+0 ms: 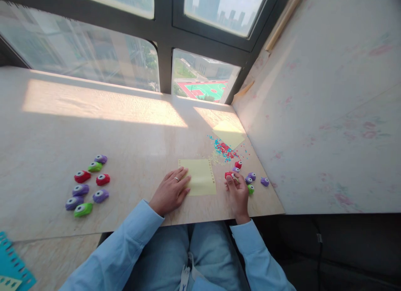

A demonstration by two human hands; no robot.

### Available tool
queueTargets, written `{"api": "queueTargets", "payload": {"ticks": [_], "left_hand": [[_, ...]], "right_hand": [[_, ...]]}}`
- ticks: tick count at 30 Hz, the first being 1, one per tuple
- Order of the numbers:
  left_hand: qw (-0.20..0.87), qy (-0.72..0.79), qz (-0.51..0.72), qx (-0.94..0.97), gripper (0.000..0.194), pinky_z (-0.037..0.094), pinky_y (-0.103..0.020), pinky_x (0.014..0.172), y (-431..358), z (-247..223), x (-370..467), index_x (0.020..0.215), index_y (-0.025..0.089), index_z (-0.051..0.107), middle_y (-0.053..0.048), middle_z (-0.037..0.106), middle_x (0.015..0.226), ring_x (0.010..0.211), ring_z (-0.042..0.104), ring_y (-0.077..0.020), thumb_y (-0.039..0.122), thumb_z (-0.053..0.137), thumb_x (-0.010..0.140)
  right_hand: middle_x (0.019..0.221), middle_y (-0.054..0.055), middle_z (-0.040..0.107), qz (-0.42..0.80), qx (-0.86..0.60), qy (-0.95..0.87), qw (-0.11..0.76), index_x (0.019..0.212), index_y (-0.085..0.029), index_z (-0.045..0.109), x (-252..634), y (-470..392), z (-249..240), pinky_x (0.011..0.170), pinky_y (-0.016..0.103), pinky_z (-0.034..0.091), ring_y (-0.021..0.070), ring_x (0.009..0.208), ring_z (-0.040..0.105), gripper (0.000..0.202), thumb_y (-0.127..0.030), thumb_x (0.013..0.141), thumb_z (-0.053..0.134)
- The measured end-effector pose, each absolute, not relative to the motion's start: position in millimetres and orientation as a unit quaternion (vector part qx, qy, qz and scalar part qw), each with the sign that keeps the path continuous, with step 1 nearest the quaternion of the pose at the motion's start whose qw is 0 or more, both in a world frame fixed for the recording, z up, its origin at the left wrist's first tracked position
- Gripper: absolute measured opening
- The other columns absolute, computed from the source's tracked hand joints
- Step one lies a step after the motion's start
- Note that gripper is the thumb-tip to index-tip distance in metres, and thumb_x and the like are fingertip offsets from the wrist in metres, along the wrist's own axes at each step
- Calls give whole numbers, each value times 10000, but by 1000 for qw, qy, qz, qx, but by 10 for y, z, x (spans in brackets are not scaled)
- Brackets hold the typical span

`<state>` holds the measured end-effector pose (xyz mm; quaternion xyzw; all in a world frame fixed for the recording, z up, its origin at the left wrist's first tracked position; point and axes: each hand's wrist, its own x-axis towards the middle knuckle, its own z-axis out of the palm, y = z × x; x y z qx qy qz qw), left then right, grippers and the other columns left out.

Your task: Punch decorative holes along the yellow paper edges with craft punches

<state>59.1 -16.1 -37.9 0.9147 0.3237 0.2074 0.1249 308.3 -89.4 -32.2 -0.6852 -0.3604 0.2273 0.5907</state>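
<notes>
A pale yellow sheet of paper lies on the table before me, with small holes punched along its left and right edges. Flat on its left side rests my left hand, fingers stretched out, a ring on one of them. To the right of the sheet, my right hand pinches a small red craft punch with a white eye-like disc, apart from the paper. Close by that hand are another red punch, several purple punches and a green punch, partly hidden by the fingers.
Red, blue and yellow paper bits are scattered beyond my right hand, beside a second yellow sheet. Several more punches stand at left. Blue punched paper lies at lower left. A wall bounds the right; windows are behind.
</notes>
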Motion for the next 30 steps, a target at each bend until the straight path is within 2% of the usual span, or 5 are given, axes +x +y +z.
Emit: {"api": "queueTargets", "payload": {"ticks": [6,13,21,27,30], "left_hand": [[133,320,220,912,359,384,-516,1092,-160,-379,592,1241,131,618,-189,530,1414,1360,438,-321,255,472,937],[135,324,222,910,365,390,-523,1089,-161,-389,587,1241,137,616,-187,540,1405,1360,440,-322,276,483,930],[125,326,209,913,406,383,-509,1099,-163,-386,579,1259,131,602,-188,518,1426,1368,428,-320,337,525,918],[131,324,227,909,402,395,-515,1088,-155,-404,584,1249,145,602,-181,528,1418,1364,433,-321,353,545,910],[150,321,280,892,352,423,-504,1063,-146,-384,583,1224,172,607,-163,560,1385,1353,449,-306,323,542,913]], "right_hand": [[956,75,669,332,-634,-327,617,1008,-185,613,3103,-905,-259,575,303,549,236,848,691,462,-588,788,670],[1290,127,599,240,-603,-447,616,1124,-211,619,3112,-779,-200,960,423,500,252,1173,592,396,-509,864,623],[884,50,667,268,-637,-389,609,966,-191,633,3010,-897,-291,623,311,554,180,724,625,392,-548,807,671],[825,45,683,260,-644,-366,620,1007,-175,641,3010,-932,-354,598,307,536,181,684,636,414,-517,783,705],[887,58,704,264,-644,-376,612,1035,-179,658,2991,-944,-352,688,342,559,198,763,658,416,-487,764,733]]}}
